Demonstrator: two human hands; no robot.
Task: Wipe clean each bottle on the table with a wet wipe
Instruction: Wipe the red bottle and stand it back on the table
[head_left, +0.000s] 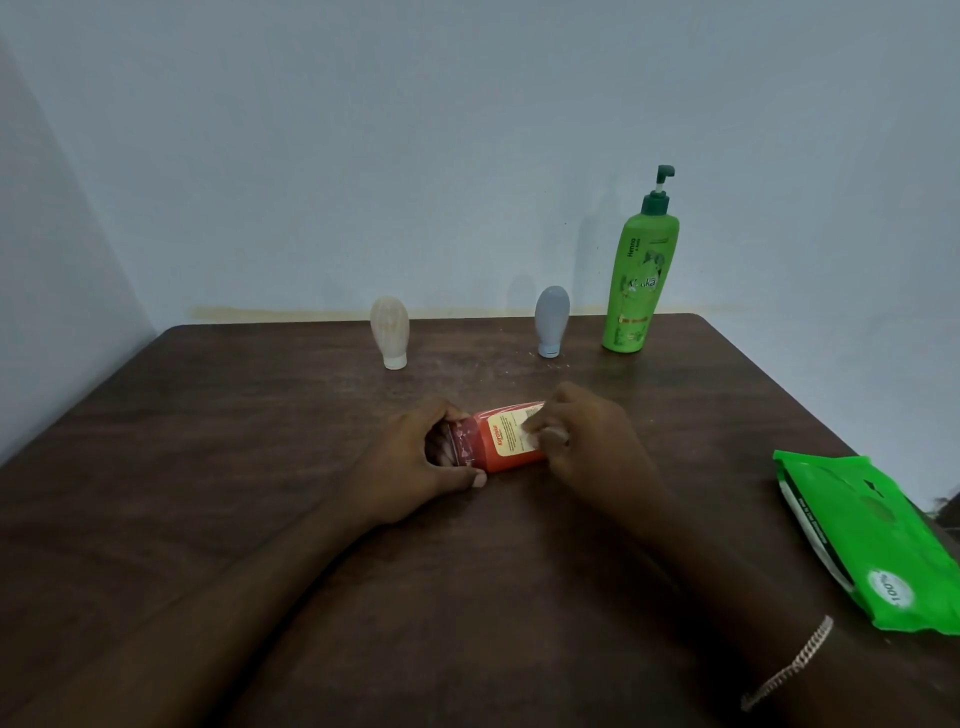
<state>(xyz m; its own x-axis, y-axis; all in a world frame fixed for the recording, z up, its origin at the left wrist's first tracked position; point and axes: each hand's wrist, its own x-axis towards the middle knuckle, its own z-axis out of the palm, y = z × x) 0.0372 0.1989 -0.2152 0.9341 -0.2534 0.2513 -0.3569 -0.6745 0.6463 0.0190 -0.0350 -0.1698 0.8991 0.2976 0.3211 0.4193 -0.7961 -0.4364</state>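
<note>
Head view, the only one you've got: the orange bottle (511, 439) is lying on its side in the middle of the frame, on the dark wooden bench (260, 441), clear cap end pointing left. Your left hand (415, 462) is curled round that cap end, thumb on the near side and fingers over the far side. Your right hand (587, 441) has its fingers bunched on a small white wet wipe (535, 438), pressing it against the bottle's cream label. Only a scrap of the wipe shows past your fingers.

The other three bottles stand in a row towards the far edge of the bench, in the upper middle of the frame. There's a beige bottle (389, 332) on its cap at left, a grey bottle (551, 322) on its cap right of centre, and the tall green pump bottle (636, 280) just right of that, closest to the wall (467, 130). All three are well apart from your hands, with a strip of bare wood between.

The green wipes pack (872, 540) lies flat at the right of the frame, right up against the bench's right edge; can't tell if it hangs over. The left half of the bench is bare wood out to its left edge. Your forearms cover the lower middle, with a bracelet (789, 665) on the right wrist.
</note>
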